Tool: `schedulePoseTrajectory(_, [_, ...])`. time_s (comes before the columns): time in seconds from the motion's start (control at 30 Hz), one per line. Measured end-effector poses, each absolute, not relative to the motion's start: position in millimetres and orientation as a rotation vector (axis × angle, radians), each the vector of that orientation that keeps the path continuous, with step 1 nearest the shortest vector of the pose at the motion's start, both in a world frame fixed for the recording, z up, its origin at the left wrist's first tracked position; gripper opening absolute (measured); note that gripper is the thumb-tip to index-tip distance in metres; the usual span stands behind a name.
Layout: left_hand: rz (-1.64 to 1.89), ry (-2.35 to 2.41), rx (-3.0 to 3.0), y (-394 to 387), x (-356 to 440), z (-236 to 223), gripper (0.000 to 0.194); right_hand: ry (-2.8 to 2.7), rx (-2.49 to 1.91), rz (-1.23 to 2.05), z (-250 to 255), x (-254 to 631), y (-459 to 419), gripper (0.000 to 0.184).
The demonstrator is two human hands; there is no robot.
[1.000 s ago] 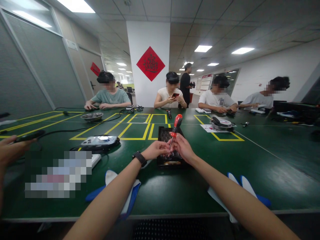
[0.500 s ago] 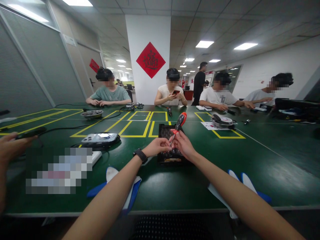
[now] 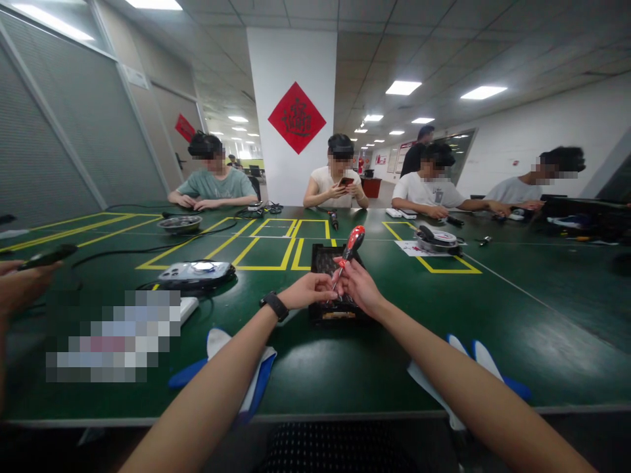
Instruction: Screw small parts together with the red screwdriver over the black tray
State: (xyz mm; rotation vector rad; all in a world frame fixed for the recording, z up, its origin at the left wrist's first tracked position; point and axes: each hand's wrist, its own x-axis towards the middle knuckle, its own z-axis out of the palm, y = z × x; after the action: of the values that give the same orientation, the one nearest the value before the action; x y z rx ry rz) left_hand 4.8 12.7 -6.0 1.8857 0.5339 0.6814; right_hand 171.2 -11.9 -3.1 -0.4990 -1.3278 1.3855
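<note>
My right hand (image 3: pixel 359 284) grips a screwdriver (image 3: pixel 351 244) with a red and black handle; the handle tilts up and away to the right, and the thin shaft points down toward my left hand. My left hand (image 3: pixel 309 290), with a black watch on the wrist, pinches its fingers at the shaft's tip. What it pinches is too small to make out. Both hands hover over a black tray (image 3: pixel 325 263) lying on the green table (image 3: pixel 345 368).
White and blue gloves (image 3: pixel 249 381) lie under my left forearm, another pair (image 3: pixel 473 361) under my right. A phone on a dark pad (image 3: pixel 194 272) and a cable sit to the left. Another person's hand (image 3: pixel 20 286) holds a dark object at far left. Several people sit across the table.
The screwdriver handle has tilted a little further right and back down. A person standing in the background has walked to the right. My hands stay over the tray.
</note>
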Motion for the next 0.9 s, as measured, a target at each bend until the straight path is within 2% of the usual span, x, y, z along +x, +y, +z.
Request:
schedulePoseTrajectory(0.13, [0.741, 0.569, 1.901, 14.7, 7.0, -11.0, 0.031, -1.361, -0.504, 1.382, -2.5, 170.1, -12.6, 0.033])
schedulePoseTrajectory(0.5, [0.616, 0.483, 1.788, 16.9, 1.5, -8.7, 0.033, -1.320, -0.512, 1.361, -4.7, 172.3, -10.4, 0.034])
schedulePoseTrajectory(0.9, [0.741, 0.596, 1.830, 16.4, 8.4, -12.5, 0.033, -1.332, -0.506, 1.352, -2.1, 169.0, -13.2, 0.037])
